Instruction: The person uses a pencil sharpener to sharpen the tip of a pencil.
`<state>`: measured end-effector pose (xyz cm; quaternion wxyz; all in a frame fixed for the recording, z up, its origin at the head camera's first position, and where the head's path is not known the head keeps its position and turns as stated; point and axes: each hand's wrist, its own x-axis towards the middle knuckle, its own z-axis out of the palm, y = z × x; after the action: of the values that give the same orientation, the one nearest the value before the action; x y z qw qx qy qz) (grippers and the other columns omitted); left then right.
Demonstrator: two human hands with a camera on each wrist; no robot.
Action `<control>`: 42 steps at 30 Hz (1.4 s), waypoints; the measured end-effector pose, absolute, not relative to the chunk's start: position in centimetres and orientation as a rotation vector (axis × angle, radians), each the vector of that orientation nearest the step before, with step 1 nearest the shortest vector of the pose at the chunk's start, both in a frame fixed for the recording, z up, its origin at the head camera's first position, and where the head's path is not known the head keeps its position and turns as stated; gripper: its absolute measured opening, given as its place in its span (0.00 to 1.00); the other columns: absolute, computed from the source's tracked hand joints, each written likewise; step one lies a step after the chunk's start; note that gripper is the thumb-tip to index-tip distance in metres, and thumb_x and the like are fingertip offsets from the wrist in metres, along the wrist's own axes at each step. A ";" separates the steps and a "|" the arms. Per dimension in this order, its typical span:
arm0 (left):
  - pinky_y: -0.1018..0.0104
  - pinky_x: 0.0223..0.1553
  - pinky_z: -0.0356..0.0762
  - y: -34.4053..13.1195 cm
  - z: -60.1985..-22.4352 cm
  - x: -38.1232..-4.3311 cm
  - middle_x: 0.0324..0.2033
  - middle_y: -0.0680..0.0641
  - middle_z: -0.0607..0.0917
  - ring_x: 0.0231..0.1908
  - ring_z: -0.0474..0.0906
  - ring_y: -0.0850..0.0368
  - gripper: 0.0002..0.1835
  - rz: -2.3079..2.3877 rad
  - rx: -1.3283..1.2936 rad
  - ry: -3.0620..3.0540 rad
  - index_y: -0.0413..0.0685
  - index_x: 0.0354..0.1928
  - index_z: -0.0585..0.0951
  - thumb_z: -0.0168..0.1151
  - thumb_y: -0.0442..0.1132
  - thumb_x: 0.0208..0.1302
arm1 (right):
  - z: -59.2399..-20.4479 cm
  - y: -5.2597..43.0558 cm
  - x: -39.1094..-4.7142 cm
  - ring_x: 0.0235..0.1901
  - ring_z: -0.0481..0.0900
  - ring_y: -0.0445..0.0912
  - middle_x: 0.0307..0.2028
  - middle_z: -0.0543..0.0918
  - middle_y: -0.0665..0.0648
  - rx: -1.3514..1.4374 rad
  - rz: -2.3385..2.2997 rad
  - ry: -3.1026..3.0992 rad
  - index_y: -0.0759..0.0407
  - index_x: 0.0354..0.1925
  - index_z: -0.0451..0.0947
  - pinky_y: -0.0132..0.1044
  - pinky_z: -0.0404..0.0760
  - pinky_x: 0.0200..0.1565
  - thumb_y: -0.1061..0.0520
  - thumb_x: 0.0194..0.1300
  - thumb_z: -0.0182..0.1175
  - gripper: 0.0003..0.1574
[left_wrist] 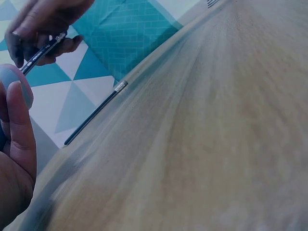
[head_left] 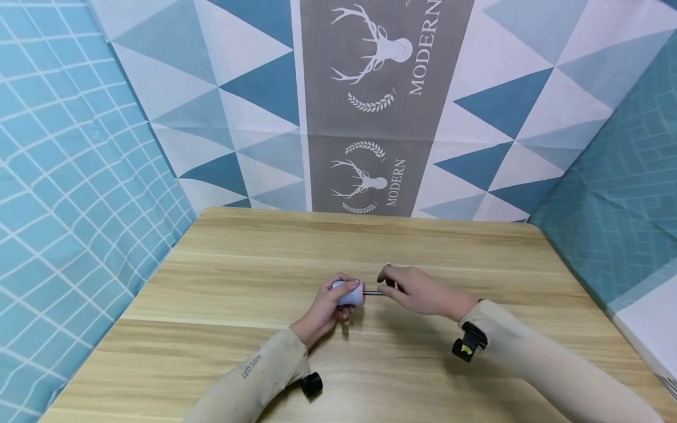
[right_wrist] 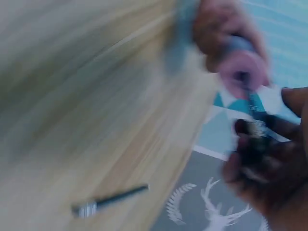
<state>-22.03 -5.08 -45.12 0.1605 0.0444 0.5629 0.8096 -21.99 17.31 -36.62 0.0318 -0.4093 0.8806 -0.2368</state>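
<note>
My left hand (head_left: 328,302) grips a small pencil sharpener (head_left: 349,294), pale blue with a pink end, over the middle of the table. A dark pencil (head_left: 374,292) stands with one end in the hole of that pink face, as the right wrist view shows. From the right, my right hand (head_left: 425,291) holds the pencil's outer end between thumb and curled fingers. A second dark pencil (left_wrist: 96,113) with a silver band near one end lies on the wood; the right wrist view shows this loose pencil (right_wrist: 110,199) too.
Both hands work above a wooden table (head_left: 238,276). A patterned cloth (head_left: 254,88) with triangles and deer heads hangs behind its far edge. Blue tiled sheeting (head_left: 69,176) covers the left side, teal sheeting (head_left: 624,176) the right. A white surface (head_left: 647,329) adjoins the right edge.
</note>
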 end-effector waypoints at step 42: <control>0.69 0.10 0.72 -5.1 -45.2 -22.0 0.17 0.46 0.78 0.10 0.70 0.62 0.04 2.340 0.128 1.603 0.54 0.31 0.80 0.65 0.40 0.63 | -38.8 14.8 -25.0 0.10 0.48 0.35 0.12 0.51 0.45 -0.192 -1.297 1.716 0.55 0.24 0.63 0.28 0.48 0.14 0.48 0.77 0.46 0.23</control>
<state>-21.98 -5.14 -45.15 0.1506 0.0445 0.5581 0.8148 -24.98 14.84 -38.80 0.4718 -0.0783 0.7006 -0.5295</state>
